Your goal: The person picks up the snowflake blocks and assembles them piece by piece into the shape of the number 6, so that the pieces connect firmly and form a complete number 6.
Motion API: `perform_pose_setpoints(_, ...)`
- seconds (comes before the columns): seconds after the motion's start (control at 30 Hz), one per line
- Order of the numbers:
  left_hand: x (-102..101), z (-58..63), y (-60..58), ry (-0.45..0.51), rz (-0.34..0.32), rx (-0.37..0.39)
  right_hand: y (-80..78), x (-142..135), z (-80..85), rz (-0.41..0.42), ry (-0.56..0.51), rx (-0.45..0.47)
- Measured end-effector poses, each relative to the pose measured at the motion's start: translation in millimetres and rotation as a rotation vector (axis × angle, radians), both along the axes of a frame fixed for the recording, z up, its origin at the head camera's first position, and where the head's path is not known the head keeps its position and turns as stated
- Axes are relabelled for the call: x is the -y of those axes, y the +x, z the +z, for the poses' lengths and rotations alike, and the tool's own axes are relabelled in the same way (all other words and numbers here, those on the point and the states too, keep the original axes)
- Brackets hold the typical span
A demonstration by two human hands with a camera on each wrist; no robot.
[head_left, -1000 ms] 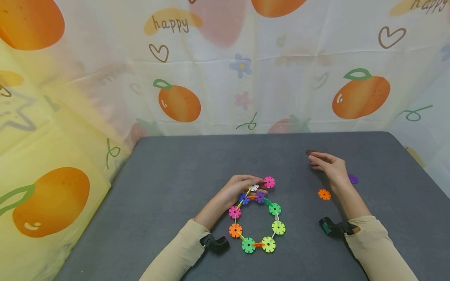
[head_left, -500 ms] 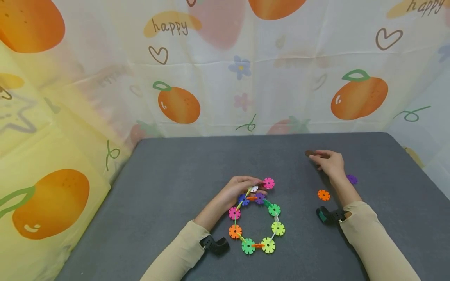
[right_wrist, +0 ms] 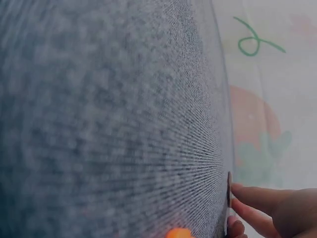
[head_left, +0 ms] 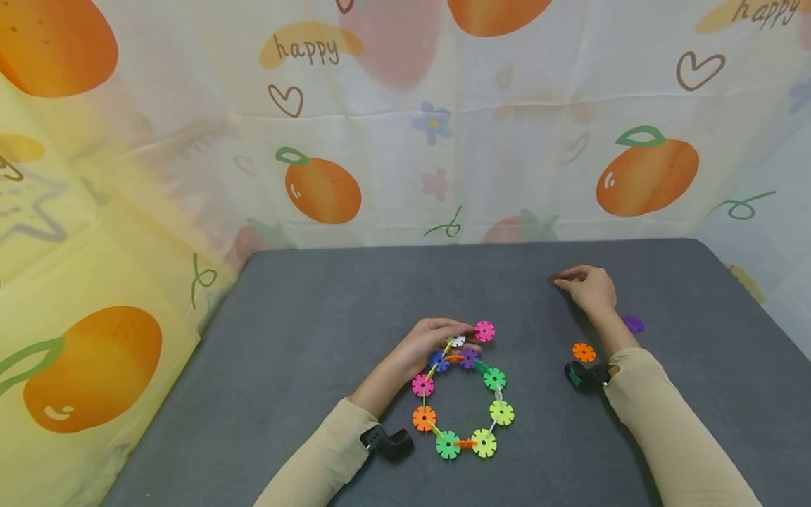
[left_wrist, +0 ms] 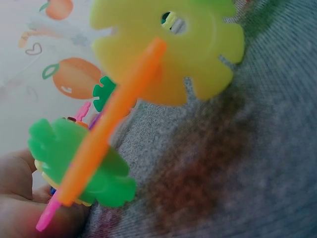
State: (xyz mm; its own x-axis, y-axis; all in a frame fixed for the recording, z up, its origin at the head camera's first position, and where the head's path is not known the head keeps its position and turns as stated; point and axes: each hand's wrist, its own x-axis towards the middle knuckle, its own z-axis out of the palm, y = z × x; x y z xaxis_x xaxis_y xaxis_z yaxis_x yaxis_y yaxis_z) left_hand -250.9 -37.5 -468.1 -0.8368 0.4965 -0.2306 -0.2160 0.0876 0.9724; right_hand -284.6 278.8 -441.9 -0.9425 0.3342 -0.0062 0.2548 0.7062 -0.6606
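Note:
My left hand [head_left: 426, 341] grips the upper part of a ring of notched plastic discs, near a white disc [head_left: 457, 341] and a pink disc [head_left: 484, 331]. Several linked discs form the ring, among them a lime disc [head_left: 502, 412] and an orange disc [head_left: 424, 418]. In the left wrist view, a yellow disc [left_wrist: 208, 59] and an edge-on orange disc [left_wrist: 111, 121] partly block sight of the left hand [left_wrist: 20, 193]. Farther back on the right, my right hand [head_left: 592, 289] pinches a brown notched disc [head_left: 553, 279]. The right wrist view has this brown disc [right_wrist: 229, 189] edge-on at the fingertips.
A loose orange disc [head_left: 583, 353] lies below the right wrist. Beside the right forearm is a purple disc [head_left: 633, 324]. The grey tabletop [head_left: 342, 296] ends at a printed curtain [head_left: 393, 141]. Each wrist wears a black camera strap.
My right hand has shifted slightly away and to the left, its forearm swinging left too. The brown disc has moved a little left and nearer. My left hand and the ring stay put.

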Motion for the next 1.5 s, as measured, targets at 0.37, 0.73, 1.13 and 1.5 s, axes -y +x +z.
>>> perform_pose_setpoints(0.37,0,-2.8,0.9,0.003,-0.002,0.012,5.6,3,-4.2,0.061,0.013,0.005)
perform_pose_setpoints(0.73,0,-3.2,0.4,0.010,-0.010,0.007,14.6,2,-3.8,0.023,-0.213,-0.055)
perform_pose_setpoints(1.13,1,-3.3,-1.1,0.024,-0.017,0.011,28.1,4,2.2,0.109,-0.467,-0.066)
perform_pose_setpoints(1.5,1,1.0,-0.1,0.023,0.001,-0.019,43.0,39,6.5,0.282,-0.595,-0.030)
